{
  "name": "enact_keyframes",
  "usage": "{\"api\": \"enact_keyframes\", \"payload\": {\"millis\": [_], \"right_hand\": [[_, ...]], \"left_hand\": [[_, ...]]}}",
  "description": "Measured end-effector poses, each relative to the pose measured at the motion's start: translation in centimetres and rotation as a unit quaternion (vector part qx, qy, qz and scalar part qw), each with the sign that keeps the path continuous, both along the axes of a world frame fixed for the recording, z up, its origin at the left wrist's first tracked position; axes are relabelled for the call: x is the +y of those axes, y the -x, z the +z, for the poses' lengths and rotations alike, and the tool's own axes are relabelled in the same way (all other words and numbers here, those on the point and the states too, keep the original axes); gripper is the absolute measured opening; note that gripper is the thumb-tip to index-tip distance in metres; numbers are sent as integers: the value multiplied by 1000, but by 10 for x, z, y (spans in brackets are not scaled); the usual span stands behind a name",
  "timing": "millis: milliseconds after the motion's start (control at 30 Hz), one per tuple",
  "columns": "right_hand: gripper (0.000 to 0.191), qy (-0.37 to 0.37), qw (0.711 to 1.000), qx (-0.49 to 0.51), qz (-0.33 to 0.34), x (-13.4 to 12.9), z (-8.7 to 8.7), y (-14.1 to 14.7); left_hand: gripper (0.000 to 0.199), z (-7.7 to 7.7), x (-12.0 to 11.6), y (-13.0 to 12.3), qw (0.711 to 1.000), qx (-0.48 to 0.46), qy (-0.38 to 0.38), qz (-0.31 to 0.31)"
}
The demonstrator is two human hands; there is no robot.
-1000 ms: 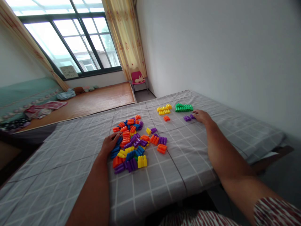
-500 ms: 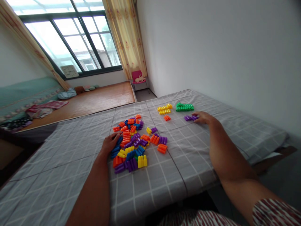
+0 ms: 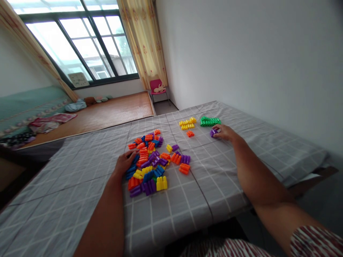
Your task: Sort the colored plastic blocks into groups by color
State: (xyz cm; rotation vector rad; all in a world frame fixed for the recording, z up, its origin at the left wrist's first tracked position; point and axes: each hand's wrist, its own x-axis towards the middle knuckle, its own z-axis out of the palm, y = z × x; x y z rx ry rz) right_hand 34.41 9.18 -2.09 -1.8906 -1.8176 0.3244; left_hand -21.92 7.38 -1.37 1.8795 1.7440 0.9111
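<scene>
My right hand (image 3: 225,132) reaches out at the far right, its fingers closed round a purple plastic block (image 3: 213,132) on the cloth; part of the purple is hidden by the fingers. Just behind it lies a group of green blocks (image 3: 210,121). Yellow blocks (image 3: 188,123) and one orange block (image 3: 190,134) lie to its left. My left hand (image 3: 125,161) rests against the left edge of a mixed pile, fingers stretched over blue blocks (image 3: 131,171). In that pile are also orange blocks (image 3: 143,157), purple blocks (image 3: 149,187) and yellow blocks (image 3: 161,183).
A grey checked cloth (image 3: 174,210) covers the surface under the blocks. The white wall (image 3: 241,60) runs along the right side. Beyond the far edge are a low wooden platform (image 3: 120,105), a pink chair (image 3: 157,87) and a window (image 3: 88,46).
My right hand has shifted a little to the left over the purple, and less of it shows now. My left hand stays at the pile.
</scene>
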Motion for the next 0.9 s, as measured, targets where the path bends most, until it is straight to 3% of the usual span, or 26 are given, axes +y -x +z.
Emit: {"api": "enact_keyframes", "payload": {"millis": [200, 433, 567, 733, 900], "right_hand": [[66, 0, 1000, 6, -2, -1, -2, -4], [51, -14, 997, -67, -21, 0, -8, 1], [51, -29, 995, -80, -50, -1, -10, 0], [61, -21, 998, -44, -40, -2, -5, -6], [42, -156, 987, 11, -35, -4, 17, 21]], "left_hand": [[55, 2, -1, -1, 1000, 6, 1, 2], [55, 6, -4, -4, 1000, 0, 2, -3], [53, 8, -5, -5, 1000, -4, 7, 2], [56, 4, -4, -3, 1000, -12, 6, -3], [56, 1, -2, -2, 1000, -17, -5, -11]]}}
